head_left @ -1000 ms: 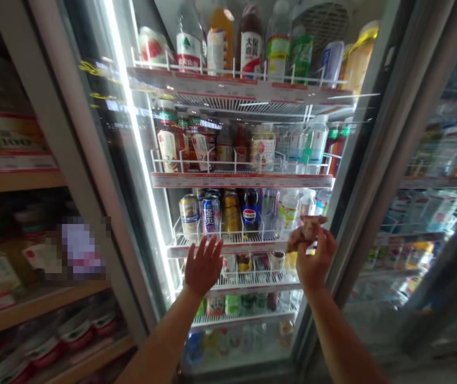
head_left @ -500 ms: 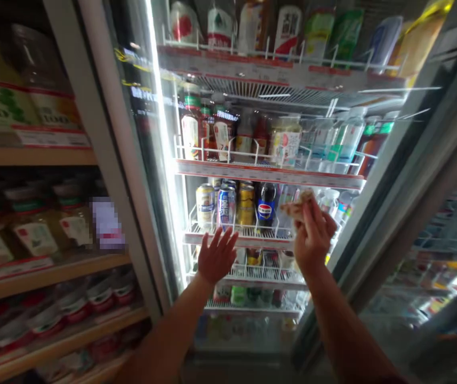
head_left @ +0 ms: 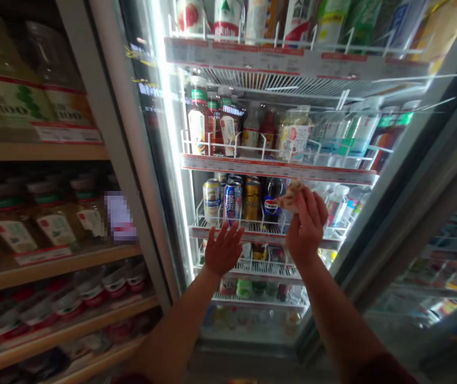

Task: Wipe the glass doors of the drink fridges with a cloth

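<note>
My left hand (head_left: 223, 249) is raised with its fingers spread, in front of the lower shelves of a lit drinks fridge. Nothing is in it; whether it touches the glass door (head_left: 252, 333) I cannot tell. My right hand (head_left: 306, 226) pinches a crumpled, brownish patterned cloth (head_left: 291, 196) up at the glass. Behind the cloth, a cola bottle (head_left: 274, 188) is partly covered. To its left stand a gold can (head_left: 252, 200), a blue can (head_left: 232, 201) and a pale can (head_left: 212, 200).
Bottles (head_left: 198, 120) line the fridge's upper shelves behind wire rails. On the left, a wooden shelf (head_left: 52, 266) carries rows of juice bottles (head_left: 50, 218) beside the metal door frame (head_left: 116, 133). Another glass-fronted case (head_left: 432, 256) stands to the right.
My right hand has moved the cloth left across the glass, so it now overlaps the cola bottle. My left hand stays spread in much the same place. The view has shifted slightly.
</note>
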`<state>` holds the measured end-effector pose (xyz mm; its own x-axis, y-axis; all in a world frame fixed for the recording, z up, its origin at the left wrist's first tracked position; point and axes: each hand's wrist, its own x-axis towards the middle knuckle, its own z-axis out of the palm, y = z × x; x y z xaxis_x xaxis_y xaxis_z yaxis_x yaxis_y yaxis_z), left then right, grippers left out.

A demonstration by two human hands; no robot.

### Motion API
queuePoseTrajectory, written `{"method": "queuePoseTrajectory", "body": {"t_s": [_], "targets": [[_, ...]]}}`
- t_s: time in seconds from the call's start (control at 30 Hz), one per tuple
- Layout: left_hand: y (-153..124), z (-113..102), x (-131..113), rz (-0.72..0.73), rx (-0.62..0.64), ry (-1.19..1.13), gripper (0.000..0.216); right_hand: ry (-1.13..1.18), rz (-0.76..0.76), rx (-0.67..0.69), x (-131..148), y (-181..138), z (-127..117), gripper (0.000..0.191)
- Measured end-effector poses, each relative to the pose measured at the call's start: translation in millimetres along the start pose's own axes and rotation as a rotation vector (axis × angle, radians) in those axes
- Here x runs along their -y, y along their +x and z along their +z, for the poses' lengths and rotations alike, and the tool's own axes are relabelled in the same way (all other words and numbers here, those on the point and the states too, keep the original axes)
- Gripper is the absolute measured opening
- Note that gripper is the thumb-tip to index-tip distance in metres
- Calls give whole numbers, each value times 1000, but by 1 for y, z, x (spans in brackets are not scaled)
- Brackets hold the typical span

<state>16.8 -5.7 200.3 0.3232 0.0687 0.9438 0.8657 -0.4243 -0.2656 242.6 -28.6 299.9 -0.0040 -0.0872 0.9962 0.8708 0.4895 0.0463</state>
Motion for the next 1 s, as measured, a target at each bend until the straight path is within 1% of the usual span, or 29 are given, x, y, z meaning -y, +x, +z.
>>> {"method": "queuePoseTrajectory", "body": {"t_s": [0.03, 0.07, 0.1, 0.13, 0.17, 0.2, 0.23, 0.27, 0.3, 0.33, 0.37, 0.47, 0.5, 0.53, 0.57, 0.6, 0.67, 0.7, 0.73, 0.77, 0.8, 0.83, 0.87, 0.9, 0.97, 1.0], "targets": [[0, 0, 0, -1, -2, -2, 63, -9, 5, -28, -1, 4, 1, 62], [0, 0, 0, -1, -3, -4, 63, -10, 13, -28, 1, 1, 1, 61], [-1, 1, 0, -3, -3, -6, 62, -3, 22, 1, 7, -11, 1, 61], [-1, 1, 1, -5, -1, -5, 61, 9, 28, 54, 15, -28, 0, 61], [-1, 1, 1, -6, 1, -2, 59, 23, 27, 141, 24, -48, -2, 62], [-1, 1, 1, -5, 2, 2, 57, 39, 1, 221, 33, -67, -4, 63], [-2, 2, 1, -2, 2, 6, 55, 58, -66, 300, 38, -82, -6, 63], [-2, 2, 1, -1, 4, 9, 53, 76, -130, 359, 40, -90, -7, 63], [-2, 2, 1, -2, 7, 13, 52, 84, -176, 383, 37, -90, -8, 63], [-2, 2, 1, -3, 9, 16, 51, 78, -193, 363, 31, -81, -8, 63], [-2, 2, 1, -4, 7, 19, 52, 59, -174, 303, 20, -66, -8, 62], [-2, 2, 1, -8, 3, 14, 56, -33, -5, 10, -15, -10, -5, 57], [-2, 2, 1, -8, 1, 12, 58, -52, 41, -60, -22, 1, -4, 55], [-1, 2, 1, -6, 0, 9, 59, -62, 72, -95, -25, 4, -4, 55], [-1, 2, 1, -4, 0, 9, 60, -64, 90, -101, -23, -2, -4, 55], [-1, 2, 1, -1, 0, 9, 61, -61, 98, -82, -16, -16, -6, 56], [0, 1, 2, 3, -10, 12, 62, -28, 70, 26, 4, -59, -11, 59], [0, 1, 2, 5, -14, 13, 63, 8, 24, 117, 14, -81, -15, 59], [0, 1, 2, 4, -11, 14, 63, 69, -63, 238, 22, -100, -19, 57], [0, 1, 2, 3, -7, 15, 64, 132, -142, 351, 25, -111, -23, 57], [0, 0, 2, 3, -4, 16, 64, 172, -191, 427, 24, -114, -26, 57], [0, 0, 2, 3, -1, 14, 64, 189, -206, 451, 18, -109, -29, 57], [0, 1, 2, 2, 4, 12, 64, 176, -182, 420, 9, -96, -30, 57], [0, 1, 2, 1, 5, 11, 65, 138, -130, 345, -2, -80, -31, 57], [-2, 2, 2, -4, 8, 5, 65, 33, -13, 146, -24, -49, -30, 55], [-3, 2, 3, -5, 14, 1, 66, -17, 30, 69, -31, -40, -29, 54]]}}
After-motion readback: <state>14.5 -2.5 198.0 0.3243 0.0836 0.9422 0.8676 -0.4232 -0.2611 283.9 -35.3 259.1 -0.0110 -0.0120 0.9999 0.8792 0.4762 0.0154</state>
